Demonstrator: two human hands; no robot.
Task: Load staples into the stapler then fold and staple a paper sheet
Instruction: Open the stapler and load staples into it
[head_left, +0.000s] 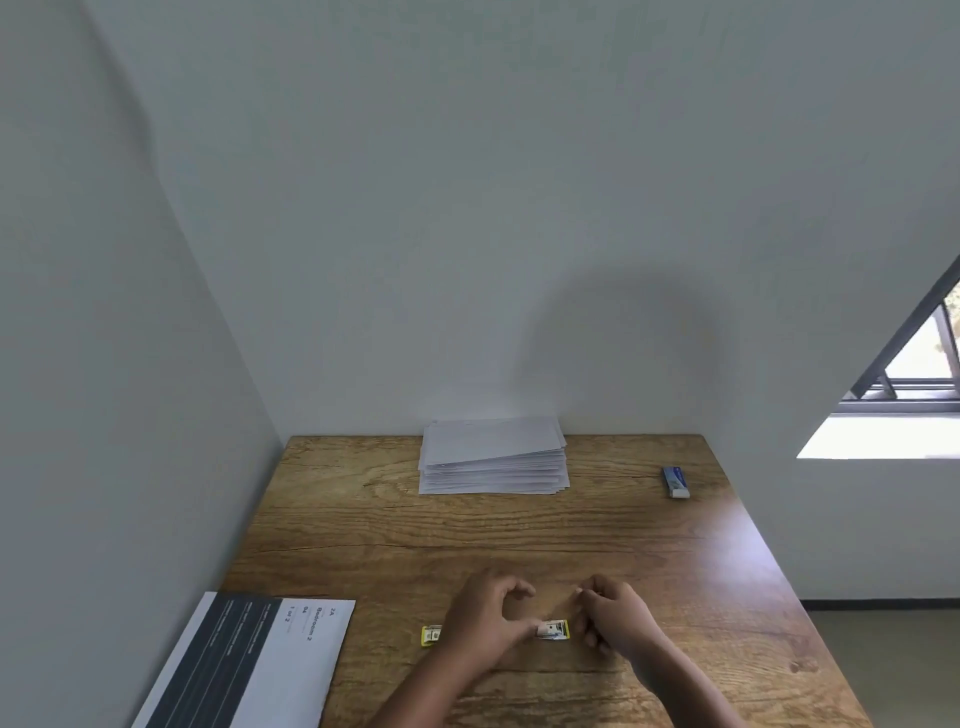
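Observation:
A small yellow staple box (557, 630) lies on the wooden table (519, 535) near its front edge, between my hands. My left hand (485, 618) holds the box's left end with the thumb, its index finger curled above. Just right of the box is my right hand (613, 618), fingers curled and thumb and index pinched together; whether anything small sits between them I cannot tell. A second small yellow box part (431, 635) lies left of my left hand. The blue and white stapler (675, 482) lies at the back right. A stack of white paper sheets (493, 457) sits at the back centre.
A printed sheet with dark bands (249, 665) lies at the table's front left corner. White walls close in the table on the left and at the back. A window (919, 358) is on the right, and floor shows beyond the table's right edge.

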